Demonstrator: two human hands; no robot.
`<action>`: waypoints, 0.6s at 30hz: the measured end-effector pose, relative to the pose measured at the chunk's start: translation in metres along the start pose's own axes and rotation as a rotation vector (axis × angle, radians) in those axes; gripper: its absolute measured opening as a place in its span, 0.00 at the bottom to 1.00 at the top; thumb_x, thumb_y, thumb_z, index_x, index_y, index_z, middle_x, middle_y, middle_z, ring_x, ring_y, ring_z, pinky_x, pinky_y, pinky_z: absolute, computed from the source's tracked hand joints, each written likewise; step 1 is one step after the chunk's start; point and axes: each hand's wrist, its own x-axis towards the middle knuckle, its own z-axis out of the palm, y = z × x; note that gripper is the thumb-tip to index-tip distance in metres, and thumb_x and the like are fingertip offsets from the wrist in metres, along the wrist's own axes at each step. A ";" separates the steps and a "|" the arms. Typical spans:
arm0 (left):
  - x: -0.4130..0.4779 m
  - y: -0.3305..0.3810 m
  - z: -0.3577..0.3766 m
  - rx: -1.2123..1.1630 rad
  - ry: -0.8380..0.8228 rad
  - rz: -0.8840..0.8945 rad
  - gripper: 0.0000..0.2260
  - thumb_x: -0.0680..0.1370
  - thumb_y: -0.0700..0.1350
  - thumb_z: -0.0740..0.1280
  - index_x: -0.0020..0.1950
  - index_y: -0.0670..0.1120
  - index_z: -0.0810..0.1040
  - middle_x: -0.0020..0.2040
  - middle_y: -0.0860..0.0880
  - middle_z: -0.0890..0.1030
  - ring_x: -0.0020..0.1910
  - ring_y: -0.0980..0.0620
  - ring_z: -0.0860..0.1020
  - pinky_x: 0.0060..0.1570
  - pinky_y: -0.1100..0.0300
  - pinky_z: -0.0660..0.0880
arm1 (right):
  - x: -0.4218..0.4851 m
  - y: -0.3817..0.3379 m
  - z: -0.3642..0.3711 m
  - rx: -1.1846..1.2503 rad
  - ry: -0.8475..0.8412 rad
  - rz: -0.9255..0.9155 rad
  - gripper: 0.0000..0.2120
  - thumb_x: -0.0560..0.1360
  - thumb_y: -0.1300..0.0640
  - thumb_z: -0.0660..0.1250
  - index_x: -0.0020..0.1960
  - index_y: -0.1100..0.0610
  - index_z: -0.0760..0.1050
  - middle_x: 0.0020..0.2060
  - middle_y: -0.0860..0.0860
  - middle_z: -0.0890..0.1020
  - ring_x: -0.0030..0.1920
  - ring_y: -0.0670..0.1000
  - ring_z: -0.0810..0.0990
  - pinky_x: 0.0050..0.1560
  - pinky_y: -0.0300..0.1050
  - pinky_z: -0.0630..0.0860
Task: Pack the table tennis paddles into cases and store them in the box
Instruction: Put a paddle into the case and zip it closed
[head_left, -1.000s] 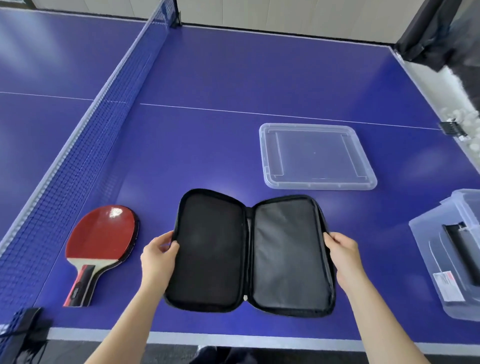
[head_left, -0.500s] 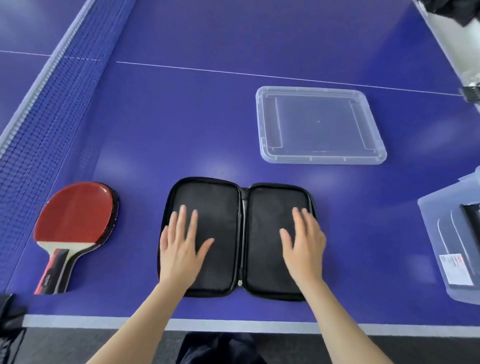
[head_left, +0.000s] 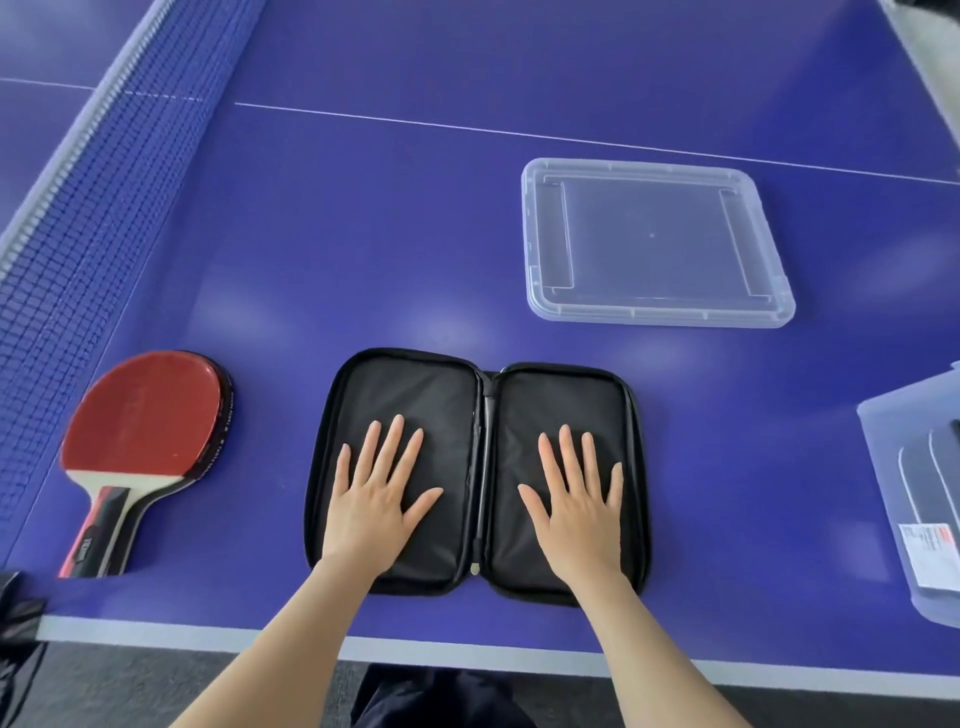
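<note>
A black paddle case (head_left: 415, 395) lies unzipped and spread flat near the front edge of the blue table. My left hand (head_left: 376, 493) presses flat on its left half, fingers straight and spread. My right hand (head_left: 579, 496) presses flat on the right half the same way. A red-faced paddle (head_left: 148, 415) lies to the left of the case, handle toward me, apart from both hands. At the right edge stands a clear plastic box (head_left: 883, 467) with dark cases inside, only partly in view.
The box's clear lid (head_left: 654, 244) lies flat behind the case on the right. The net (head_left: 67, 218) runs along the left side. The table's white front edge (head_left: 467, 649) is just below the case. A dark object (head_left: 15, 623) sits at the lower left corner.
A second ago both hands gripped the outer edges of the open case. They have let go and now lie flat on the two halves. The camera has tilted downward.
</note>
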 end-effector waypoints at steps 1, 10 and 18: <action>0.000 0.000 -0.001 -0.002 -0.010 0.000 0.31 0.79 0.66 0.40 0.78 0.52 0.52 0.78 0.50 0.53 0.77 0.47 0.52 0.72 0.45 0.53 | 0.000 0.001 0.000 0.004 -0.005 0.000 0.31 0.79 0.36 0.37 0.77 0.48 0.54 0.76 0.50 0.59 0.76 0.54 0.55 0.71 0.63 0.53; 0.004 0.003 -0.039 -0.364 -0.097 -0.030 0.33 0.78 0.66 0.50 0.78 0.52 0.52 0.79 0.54 0.47 0.78 0.52 0.44 0.76 0.54 0.45 | 0.003 -0.017 -0.028 0.251 -0.057 0.065 0.35 0.79 0.36 0.46 0.78 0.50 0.36 0.78 0.50 0.45 0.77 0.52 0.42 0.73 0.62 0.46; -0.020 -0.071 -0.094 -0.687 0.389 -0.306 0.17 0.76 0.45 0.70 0.64 0.43 0.76 0.63 0.49 0.76 0.63 0.48 0.74 0.62 0.59 0.67 | 0.011 -0.091 -0.076 0.940 0.106 0.127 0.22 0.77 0.53 0.65 0.69 0.57 0.67 0.60 0.51 0.74 0.63 0.52 0.70 0.60 0.42 0.67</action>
